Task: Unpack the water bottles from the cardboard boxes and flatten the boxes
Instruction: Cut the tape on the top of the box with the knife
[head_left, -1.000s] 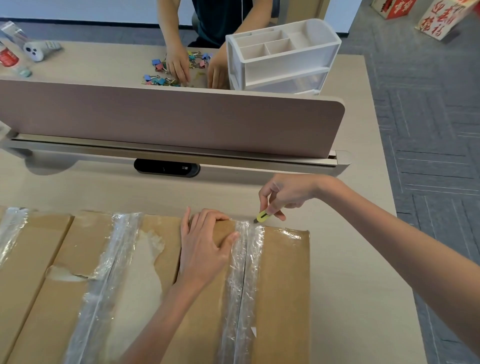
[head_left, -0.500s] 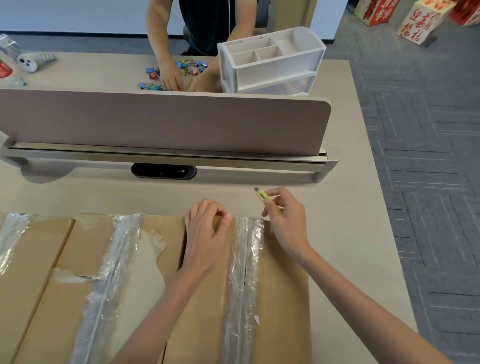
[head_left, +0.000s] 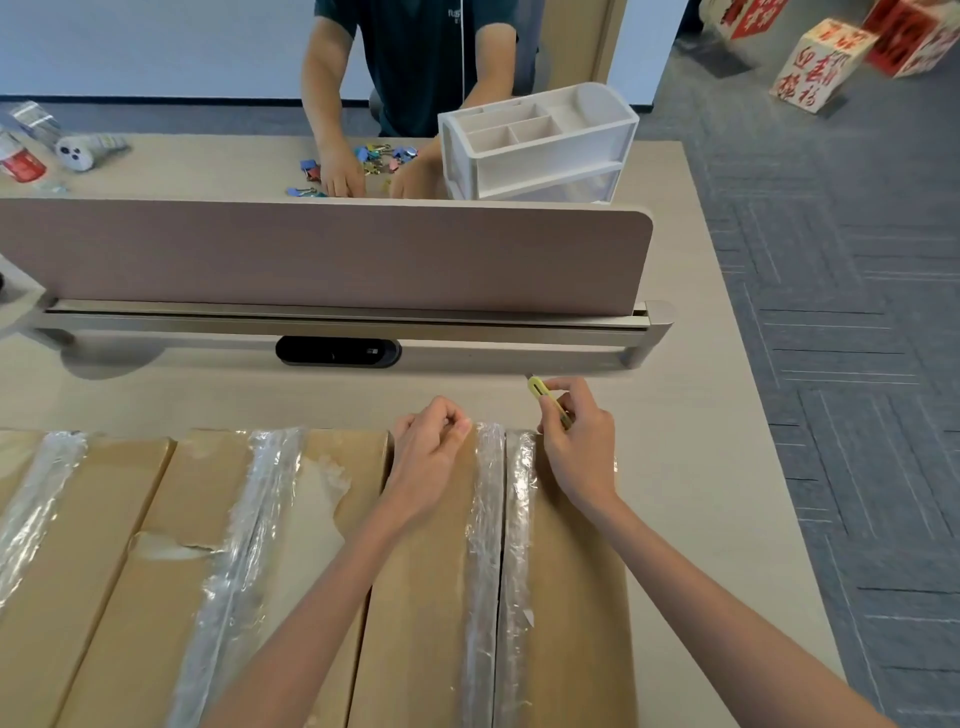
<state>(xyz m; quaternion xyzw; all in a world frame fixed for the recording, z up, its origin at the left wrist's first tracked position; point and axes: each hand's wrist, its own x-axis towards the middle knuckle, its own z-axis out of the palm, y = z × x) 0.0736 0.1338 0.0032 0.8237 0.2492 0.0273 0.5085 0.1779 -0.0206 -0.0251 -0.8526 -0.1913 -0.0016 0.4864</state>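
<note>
Right hand (head_left: 576, 447) clamped on yellow cutter (head_left: 545, 400); left hand (head_left: 426, 457) fisted, apparently empty, resting on taped box (head_left: 426, 597) under both hands; seam (head_left: 498, 519) between them; risk: slipped blade nicking left knuckles, deep cut puncturing bottles inside.

A white organizer (head_left: 540, 145) stands beyond the divider panel (head_left: 322, 254); coloured binder clips (head_left: 382, 155) lie beside it; printed boxes (head_left: 815, 67) on carpet.

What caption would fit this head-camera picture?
Right hand holds a yellow cutter by a taped cardboard box; left hand rests on it.
</note>
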